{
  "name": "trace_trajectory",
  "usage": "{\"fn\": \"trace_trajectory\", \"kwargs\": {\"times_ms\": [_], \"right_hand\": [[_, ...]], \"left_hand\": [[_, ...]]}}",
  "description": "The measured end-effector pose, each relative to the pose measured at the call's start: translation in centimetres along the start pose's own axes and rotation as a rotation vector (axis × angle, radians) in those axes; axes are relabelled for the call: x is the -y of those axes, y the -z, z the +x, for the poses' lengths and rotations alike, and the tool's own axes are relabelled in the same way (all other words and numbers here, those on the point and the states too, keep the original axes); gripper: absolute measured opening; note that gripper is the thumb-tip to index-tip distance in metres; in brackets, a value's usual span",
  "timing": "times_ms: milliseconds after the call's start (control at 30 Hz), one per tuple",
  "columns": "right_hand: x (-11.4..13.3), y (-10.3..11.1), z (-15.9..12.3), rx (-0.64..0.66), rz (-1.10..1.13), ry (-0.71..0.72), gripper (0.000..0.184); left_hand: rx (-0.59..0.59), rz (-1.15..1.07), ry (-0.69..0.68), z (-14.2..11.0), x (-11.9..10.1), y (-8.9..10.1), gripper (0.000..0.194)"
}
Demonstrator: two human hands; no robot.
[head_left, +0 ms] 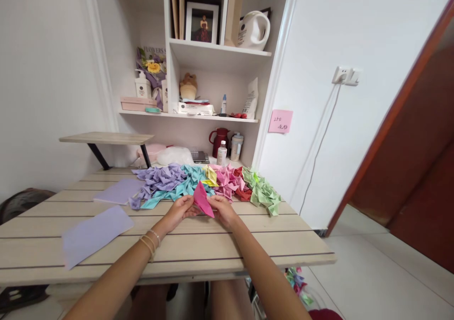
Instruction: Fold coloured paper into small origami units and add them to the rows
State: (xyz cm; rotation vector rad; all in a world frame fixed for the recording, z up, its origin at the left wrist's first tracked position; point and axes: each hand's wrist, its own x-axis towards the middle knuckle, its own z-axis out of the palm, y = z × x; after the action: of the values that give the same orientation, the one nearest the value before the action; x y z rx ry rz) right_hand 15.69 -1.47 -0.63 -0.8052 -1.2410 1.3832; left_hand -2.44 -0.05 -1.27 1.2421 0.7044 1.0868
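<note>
Left hand [180, 211] and right hand [222, 211] pinch pink paper [203, 200]

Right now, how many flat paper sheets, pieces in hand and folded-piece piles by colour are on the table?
Flat lilac sheets: 2
Pink piece in both hands: 1
Pile colours, purple, teal, yellow, pink, red, green: 6
Total: 9

Pink folded paper piece [203, 199], pointed, tilted, above wooden table [198, 249].

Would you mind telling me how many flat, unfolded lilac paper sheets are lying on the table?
2. One lilac sheet lies near the table's front left; the other lilac sheet lies farther back, beside the folded paper pile. More may be hidden under the pile.
</note>
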Motion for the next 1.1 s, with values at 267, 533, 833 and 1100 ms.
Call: {"fn": "trace_trajectory", "kwargs": {"times_ms": [267,533,833,1100], "right_hand": [[-0.35,-0.08,0.41,0.008,-0.344,0.296,0.034],[-0.01,0.07,0.28,-0.123,-0.562,0.476,0.025],[-0.19,-0.36,-0.04,-0.049,-0.634,0.532,0.026],[-0.04,-0.62,-0.52,0.012,-0.936,0.609,0.034]], "left_hand": [[-0.086,0.046,-0.027,0.18,-0.17,-0.02,0.032],[-0.071,0.070,0.065,0.19,0.06,-0.15,0.037],[0.012,0.053,0.093,0.07,-0.33,0.07,0.031],[0.079,0.073,0.133,0.02,-0.10,0.12,0.027]]}}
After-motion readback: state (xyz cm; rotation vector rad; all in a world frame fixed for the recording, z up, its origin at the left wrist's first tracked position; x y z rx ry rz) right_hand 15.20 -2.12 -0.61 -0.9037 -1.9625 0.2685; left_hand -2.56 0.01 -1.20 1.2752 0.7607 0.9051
